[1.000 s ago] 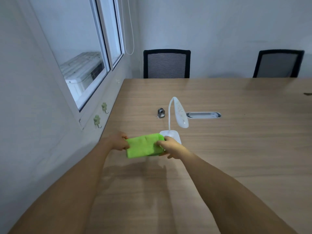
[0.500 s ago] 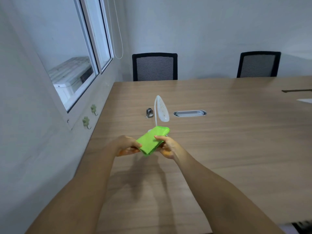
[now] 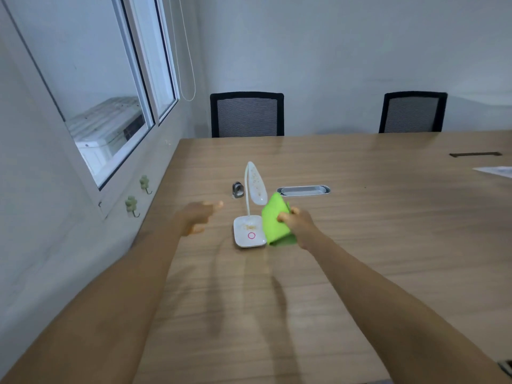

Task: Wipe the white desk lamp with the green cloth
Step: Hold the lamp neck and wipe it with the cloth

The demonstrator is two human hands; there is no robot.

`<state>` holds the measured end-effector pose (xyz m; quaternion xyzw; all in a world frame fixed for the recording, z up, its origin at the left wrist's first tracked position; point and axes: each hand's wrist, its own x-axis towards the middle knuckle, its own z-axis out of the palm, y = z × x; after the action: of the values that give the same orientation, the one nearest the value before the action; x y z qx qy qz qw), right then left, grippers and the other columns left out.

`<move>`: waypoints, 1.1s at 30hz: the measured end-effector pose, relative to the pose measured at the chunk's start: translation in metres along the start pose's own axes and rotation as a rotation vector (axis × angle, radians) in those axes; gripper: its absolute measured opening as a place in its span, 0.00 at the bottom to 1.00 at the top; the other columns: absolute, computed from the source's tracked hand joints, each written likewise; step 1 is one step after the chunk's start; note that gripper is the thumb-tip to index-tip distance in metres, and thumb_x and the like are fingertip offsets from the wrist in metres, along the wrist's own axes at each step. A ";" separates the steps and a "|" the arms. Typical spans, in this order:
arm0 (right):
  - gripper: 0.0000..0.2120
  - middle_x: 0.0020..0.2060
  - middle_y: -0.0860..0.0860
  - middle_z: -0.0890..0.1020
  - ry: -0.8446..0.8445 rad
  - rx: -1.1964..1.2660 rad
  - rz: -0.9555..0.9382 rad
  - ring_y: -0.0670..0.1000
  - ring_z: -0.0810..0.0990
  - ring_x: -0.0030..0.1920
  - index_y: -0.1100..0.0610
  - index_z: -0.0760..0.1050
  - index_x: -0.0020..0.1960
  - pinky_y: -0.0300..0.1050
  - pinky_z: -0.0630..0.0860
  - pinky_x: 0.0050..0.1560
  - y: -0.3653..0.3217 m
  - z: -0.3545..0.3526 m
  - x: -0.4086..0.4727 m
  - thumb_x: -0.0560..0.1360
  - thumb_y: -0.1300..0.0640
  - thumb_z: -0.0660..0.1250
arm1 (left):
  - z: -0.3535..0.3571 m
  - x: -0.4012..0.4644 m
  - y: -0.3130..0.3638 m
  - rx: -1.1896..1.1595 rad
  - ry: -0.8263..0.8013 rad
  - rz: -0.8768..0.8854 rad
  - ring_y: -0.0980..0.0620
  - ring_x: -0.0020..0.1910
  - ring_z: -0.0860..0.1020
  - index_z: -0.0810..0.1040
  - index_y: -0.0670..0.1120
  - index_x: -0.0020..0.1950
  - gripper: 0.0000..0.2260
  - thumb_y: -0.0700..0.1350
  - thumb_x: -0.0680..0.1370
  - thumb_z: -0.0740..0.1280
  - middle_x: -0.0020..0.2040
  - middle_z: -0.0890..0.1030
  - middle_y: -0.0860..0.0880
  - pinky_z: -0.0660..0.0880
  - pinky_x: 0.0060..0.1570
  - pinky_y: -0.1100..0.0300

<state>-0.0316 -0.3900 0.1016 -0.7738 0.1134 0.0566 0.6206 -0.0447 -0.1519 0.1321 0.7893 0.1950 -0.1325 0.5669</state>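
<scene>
The white desk lamp (image 3: pixel 248 231) stands on the wooden table (image 3: pixel 360 245), with a square base bearing a red ring and a curved neck up to an oval head speckled with brownish crumbs. More crumbs lie on the base. My right hand (image 3: pixel 295 224) grips the folded green cloth (image 3: pixel 274 221), held upright just right of the lamp's base and under its head. My left hand (image 3: pixel 198 217) hovers left of the lamp, blurred, fingers apart, holding nothing.
A small metal clip-like object (image 3: pixel 237 189) sits behind the lamp. A silver cable slot (image 3: pixel 303 190) is set into the table to the right. Two black mesh chairs (image 3: pixel 246 115) stand at the far edge. The wall and window run along the left.
My left hand has let go of the cloth and moved left. My right hand has carried the cloth to the lamp's right side, uncovering the base.
</scene>
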 end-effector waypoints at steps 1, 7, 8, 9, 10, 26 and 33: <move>0.04 0.41 0.57 0.75 0.028 -0.041 -0.062 0.49 0.72 0.32 0.59 0.74 0.44 0.37 0.70 0.28 -0.010 -0.011 0.001 0.72 0.66 0.64 | -0.003 0.003 0.014 -0.032 0.013 0.051 0.50 0.65 0.71 0.69 0.51 0.69 0.24 0.57 0.75 0.66 0.67 0.71 0.51 0.69 0.60 0.53; 0.17 0.31 0.51 0.73 0.033 -0.209 -0.508 0.37 0.75 0.25 0.55 0.78 0.51 0.27 0.68 0.23 -0.073 -0.049 -0.008 0.69 0.68 0.56 | 0.005 0.015 0.080 -0.085 -0.070 0.260 0.52 0.73 0.64 0.64 0.57 0.73 0.25 0.58 0.77 0.62 0.76 0.61 0.57 0.67 0.59 0.56; 0.19 0.32 0.51 0.74 0.037 -0.275 -0.566 0.38 0.75 0.26 0.52 0.78 0.53 0.28 0.68 0.24 -0.081 -0.050 -0.008 0.70 0.68 0.56 | 0.008 0.019 0.086 -0.080 -0.083 0.274 0.53 0.72 0.64 0.64 0.57 0.73 0.24 0.57 0.77 0.61 0.76 0.62 0.57 0.67 0.59 0.57; 0.21 0.36 0.51 0.77 0.048 -0.338 -0.609 0.43 0.76 0.31 0.50 0.77 0.57 0.29 0.70 0.26 -0.087 -0.050 -0.007 0.72 0.67 0.56 | 0.010 0.023 0.090 -0.080 -0.097 0.290 0.53 0.72 0.65 0.65 0.57 0.73 0.23 0.56 0.78 0.61 0.76 0.62 0.56 0.68 0.61 0.57; 0.23 0.42 0.51 0.80 0.053 -0.365 -0.636 0.47 0.77 0.36 0.48 0.76 0.61 0.28 0.71 0.30 -0.091 -0.049 -0.006 0.73 0.67 0.56 | 0.013 0.027 0.093 -0.078 -0.113 0.310 0.53 0.72 0.64 0.65 0.55 0.73 0.23 0.55 0.78 0.61 0.76 0.62 0.55 0.68 0.62 0.57; 0.25 0.59 0.55 0.82 -0.067 -0.671 -0.877 0.54 0.79 0.59 0.56 0.80 0.58 0.40 0.73 0.59 -0.090 -0.027 -0.004 0.69 0.75 0.56 | 0.026 0.050 0.094 -0.149 -0.184 0.376 0.51 0.58 0.75 0.75 0.39 0.66 0.16 0.38 0.78 0.64 0.61 0.78 0.45 0.73 0.58 0.58; 0.26 0.58 0.57 0.82 -0.153 -0.783 -1.125 0.56 0.79 0.60 0.60 0.81 0.57 0.47 0.76 0.61 -0.069 -0.059 -0.042 0.67 0.79 0.58 | 0.024 0.058 0.092 -0.167 -0.221 0.377 0.50 0.68 0.71 0.75 0.41 0.66 0.17 0.41 0.77 0.66 0.69 0.74 0.47 0.66 0.69 0.55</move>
<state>-0.0586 -0.4289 0.1895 -0.8759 -0.3785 -0.1830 0.2368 0.0492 -0.1911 0.1771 0.7430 -0.0089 -0.0934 0.6627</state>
